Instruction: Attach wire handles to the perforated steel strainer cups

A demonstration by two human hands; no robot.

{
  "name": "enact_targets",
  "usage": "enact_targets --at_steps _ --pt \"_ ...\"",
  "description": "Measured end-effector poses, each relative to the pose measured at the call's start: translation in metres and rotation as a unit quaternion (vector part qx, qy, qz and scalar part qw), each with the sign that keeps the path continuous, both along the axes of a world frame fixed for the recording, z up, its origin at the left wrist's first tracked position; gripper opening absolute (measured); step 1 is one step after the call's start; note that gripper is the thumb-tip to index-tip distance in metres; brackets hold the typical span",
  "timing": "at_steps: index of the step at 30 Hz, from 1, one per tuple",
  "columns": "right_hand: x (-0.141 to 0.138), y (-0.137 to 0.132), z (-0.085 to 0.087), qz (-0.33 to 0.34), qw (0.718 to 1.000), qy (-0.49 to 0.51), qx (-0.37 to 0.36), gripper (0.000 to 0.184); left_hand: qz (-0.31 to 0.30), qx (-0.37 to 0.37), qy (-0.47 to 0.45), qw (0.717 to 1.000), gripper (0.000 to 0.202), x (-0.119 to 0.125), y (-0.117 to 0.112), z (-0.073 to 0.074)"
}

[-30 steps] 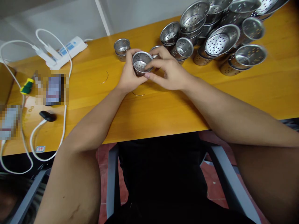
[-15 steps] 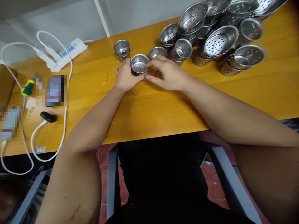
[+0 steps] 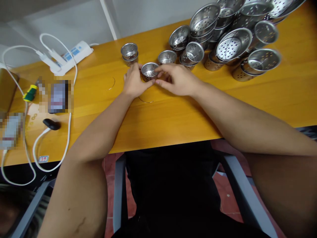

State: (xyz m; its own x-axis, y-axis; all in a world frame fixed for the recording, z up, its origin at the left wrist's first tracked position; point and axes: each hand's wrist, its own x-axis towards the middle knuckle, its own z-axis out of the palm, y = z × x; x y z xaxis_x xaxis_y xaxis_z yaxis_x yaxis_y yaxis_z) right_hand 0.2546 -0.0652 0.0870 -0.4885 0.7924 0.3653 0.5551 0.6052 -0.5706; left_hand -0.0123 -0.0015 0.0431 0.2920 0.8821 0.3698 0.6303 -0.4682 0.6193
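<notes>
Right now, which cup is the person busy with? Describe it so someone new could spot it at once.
On the wooden table, look between the left hand and the right hand. There is a short, round metal cup with small holes. Unlike the neighbouring cups, it alone is framed by both hands.

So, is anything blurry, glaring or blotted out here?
Head view: bright glare inside the tilted, perforated silver metal cup; same view, softly blurred right rim on the lower-right silver metal cup; same view, pixel blocks over the bluish rectangular device.
</notes>
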Motion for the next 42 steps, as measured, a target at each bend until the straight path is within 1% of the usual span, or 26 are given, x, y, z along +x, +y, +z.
enact_targets --at_steps 3,6,8,10,13,14,15,18,20,22,25,29,31,34,36,38,39,40,42 --pt "-0.002 0.0 -0.003 0.028 1.0 0.0 -0.002 0.055 0.056 -0.024 0.029 0.998 0.066 0.001 -0.002 0.006" --pt "-0.004 0.0 -0.006 0.057 0.998 -0.002 -0.004 0.056 0.058 -0.046 0.001 0.997 0.066 0.001 -0.006 0.017" --pt "-0.005 0.0 -0.006 0.065 0.998 -0.002 -0.008 0.059 0.057 -0.033 -0.025 0.997 0.061 -0.001 -0.006 0.023" --pt "-0.006 0.0 -0.007 0.067 0.998 -0.001 -0.008 0.062 0.064 0.0 -0.034 0.997 0.059 -0.006 -0.002 0.028" --pt "-0.004 0.0 -0.005 0.062 0.998 0.001 0.001 0.063 0.097 0.033 -0.018 0.995 0.075 -0.016 0.007 0.03" --pt "-0.003 0.0 -0.005 0.057 0.998 -0.001 0.001 0.064 0.106 0.03 -0.012 0.994 0.079 -0.02 0.01 0.03" --pt "-0.002 0.0 -0.004 0.051 0.999 -0.005 -0.001 0.065 0.112 0.022 -0.009 0.993 0.078 -0.023 0.014 0.029" --pt "0.0 0.0 -0.002 0.031 0.999 -0.023 -0.014 0.072 0.119 -0.001 -0.025 0.993 0.066 -0.032 0.025 0.021" --pt "-0.001 -0.001 -0.001 0.024 0.999 -0.035 -0.017 0.074 0.123 0.018 -0.049 0.991 0.06 -0.035 0.033 0.015" --pt "-0.002 -0.002 0.0 0.018 0.999 -0.038 -0.015 0.076 0.123 0.043 -0.075 0.989 0.05 -0.036 0.039 0.01" --pt "-0.002 -0.002 0.001 -0.015 1.0 -0.021 -0.015 0.081 0.121 0.046 -0.104 0.986 0.041 -0.037 0.046 0.006" --pt "0.001 -0.001 0.004 -0.059 0.998 -0.02 -0.029 0.088 0.141 0.056 -0.109 0.982 0.042 -0.041 0.053 0.003" --pt "0.003 0.0 0.005 -0.061 0.997 -0.025 -0.036 0.085 0.144 0.064 -0.12 0.98 0.043 -0.042 0.056 0.001" --pt "0.002 0.0 0.003 -0.049 0.998 -0.023 -0.042 0.076 0.141 0.066 -0.144 0.977 0.048 -0.041 0.057 0.0" --pt "0.001 0.001 0.0 -0.038 0.998 -0.024 -0.037 0.072 0.152 0.061 -0.153 0.974 0.055 -0.038 0.052 0.004" --pt "0.001 0.001 -0.002 -0.023 0.999 -0.027 -0.027 0.072 0.17 0.045 -0.151 0.973 0.058 -0.035 0.045 0.013" --pt "0.001 0.001 -0.003 -0.014 0.999 -0.03 -0.022 0.074 0.168 0.032 -0.141 0.975 0.058 -0.033 0.039 0.019" --pt "0.001 0.001 -0.003 -0.006 0.999 -0.032 -0.018 0.076 0.152 0.015 -0.123 0.981 0.055 -0.031 0.034 0.026" --pt "0.002 0.0 -0.002 0.008 0.999 -0.034 -0.014 0.081 0.078 -0.013 -0.066 0.995 0.052 -0.027 0.021 0.04"
